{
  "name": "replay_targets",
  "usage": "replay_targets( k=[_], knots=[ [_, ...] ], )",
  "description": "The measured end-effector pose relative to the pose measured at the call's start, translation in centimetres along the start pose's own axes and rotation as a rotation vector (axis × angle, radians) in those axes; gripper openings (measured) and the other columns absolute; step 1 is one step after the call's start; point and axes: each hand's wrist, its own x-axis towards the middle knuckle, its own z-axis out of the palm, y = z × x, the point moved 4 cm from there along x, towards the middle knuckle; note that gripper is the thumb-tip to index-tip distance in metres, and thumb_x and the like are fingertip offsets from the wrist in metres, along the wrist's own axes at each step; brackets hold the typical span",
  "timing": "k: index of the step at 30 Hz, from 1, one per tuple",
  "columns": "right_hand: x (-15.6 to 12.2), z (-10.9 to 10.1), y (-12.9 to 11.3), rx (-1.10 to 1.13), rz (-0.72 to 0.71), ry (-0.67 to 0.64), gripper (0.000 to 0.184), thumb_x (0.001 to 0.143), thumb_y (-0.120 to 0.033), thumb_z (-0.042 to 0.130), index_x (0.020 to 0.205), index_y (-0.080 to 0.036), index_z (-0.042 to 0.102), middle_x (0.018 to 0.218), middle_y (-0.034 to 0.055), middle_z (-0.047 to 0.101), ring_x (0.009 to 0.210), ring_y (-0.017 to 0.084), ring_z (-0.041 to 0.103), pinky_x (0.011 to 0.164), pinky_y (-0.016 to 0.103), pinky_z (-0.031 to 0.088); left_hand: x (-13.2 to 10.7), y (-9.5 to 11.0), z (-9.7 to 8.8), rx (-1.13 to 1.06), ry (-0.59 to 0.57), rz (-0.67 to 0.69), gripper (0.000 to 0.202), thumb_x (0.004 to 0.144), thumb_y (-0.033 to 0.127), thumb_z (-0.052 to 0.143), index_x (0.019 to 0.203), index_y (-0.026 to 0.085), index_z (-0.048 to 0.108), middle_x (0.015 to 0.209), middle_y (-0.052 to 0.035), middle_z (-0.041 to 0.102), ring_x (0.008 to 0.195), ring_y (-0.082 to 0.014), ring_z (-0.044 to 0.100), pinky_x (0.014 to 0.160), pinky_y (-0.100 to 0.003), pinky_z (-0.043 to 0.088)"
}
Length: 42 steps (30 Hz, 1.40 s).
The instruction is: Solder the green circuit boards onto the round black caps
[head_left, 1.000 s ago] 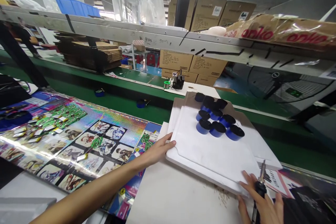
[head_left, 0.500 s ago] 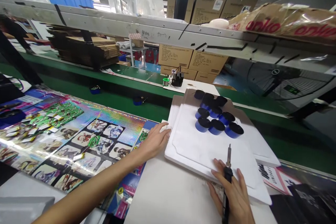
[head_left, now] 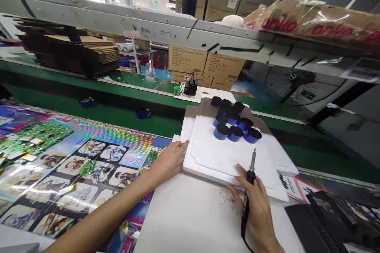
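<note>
My right hand (head_left: 255, 201) is wrapped round the black handle of a soldering iron (head_left: 247, 189); its metal tip points up and away. That hand's fingertips also meet the near edge of a white foam tray (head_left: 213, 162). At the tray's left edge, my left hand (head_left: 168, 162) lies with fingers stretched out, touching the foam. On the tray's far half stand several short blue cylinders with black tops (head_left: 235, 133). Another foam sheet (head_left: 187, 126) shows under the tray.
A soldering stand (head_left: 190, 86) and a green solder spool (head_left: 177, 90) sit beyond the tray. Circuit boards (head_left: 44, 136) lie on the printed sheet at left. A white shelf beam (head_left: 175, 33) crosses above. Black flat pieces (head_left: 329, 221) lie at right.
The view has shifted to the right. The foam tray has slid a little away from me and turned slightly, with both hands at its edges. The soldering iron stays in my right hand.
</note>
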Motion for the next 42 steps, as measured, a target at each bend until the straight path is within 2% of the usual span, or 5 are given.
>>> replay_targets(
  k=[14, 21, 30, 37, 42],
  knots=[
    [1.4, 0.8, 1.6, 0.04, 0.093, -0.017, 0.028, 0.106, -0.021, 0.061, 0.133, -0.022, 0.054, 0.151, 0.0194, 0.064, 0.134, 0.033, 0.069, 0.12, 0.066, 0.05, 0.0, -1.0, -1.5, -0.128, -0.049, -0.028, 0.068, 0.098, 0.032, 0.054, 0.164, 0.02, 0.041, 0.16, -0.0172, 0.057, 0.146, -0.0392, 0.056, 0.123, -0.054, 0.046],
    [1.3, -0.7, -0.2, 0.16, 0.114, 0.049, 0.03, 0.102, -0.013, 0.064, 0.129, -0.021, 0.055, 0.151, 0.0191, 0.064, 0.137, 0.031, 0.067, 0.113, 0.054, 0.059, 7.0, 4.2, -6.2, -0.129, 0.086, 0.194, 0.048, 0.102, 0.043, 0.058, 0.146, 0.023, 0.057, 0.152, -0.0137, 0.06, 0.133, -0.0349, 0.064, 0.116, -0.045, 0.05],
    [-0.2, -3.2, -2.3, 0.212, 0.186, 0.186, 0.028, 0.1, -0.013, 0.066, 0.126, -0.021, 0.056, 0.149, 0.0203, 0.066, 0.136, 0.032, 0.068, 0.109, 0.049, 0.061, 15.1, 9.4, -0.4, -0.175, 0.212, 0.164, 0.03, 0.092, 0.035, 0.08, 0.115, 0.019, 0.068, 0.121, -0.0115, 0.068, 0.107, -0.0305, 0.069, 0.099, -0.042, 0.054],
    [-2.6, -3.7, -3.0, 0.344, 0.202, 0.245, 0.038, 0.094, -0.007, 0.071, 0.127, -0.019, 0.056, 0.15, 0.0221, 0.065, 0.14, 0.033, 0.065, 0.113, 0.054, 0.058, 8.5, 9.1, -3.6, -0.288, 0.241, 0.259, 0.024, 0.093, 0.035, 0.081, 0.102, 0.021, 0.064, 0.112, -0.006, 0.071, 0.106, -0.0225, 0.068, 0.095, -0.034, 0.055],
    [-3.9, -3.7, -3.9, 0.483, 0.182, 0.234, 0.053, 0.086, -0.002, 0.078, 0.129, -0.02, 0.055, 0.147, 0.0202, 0.067, 0.135, 0.033, 0.068, 0.117, 0.057, 0.055, -2.5, 10.0, -2.2, -0.373, -0.184, 0.537, 0.027, 0.094, 0.041, 0.082, 0.104, 0.021, 0.067, 0.122, -0.0094, 0.073, 0.114, -0.0237, 0.072, 0.099, -0.032, 0.056]
  ],
)
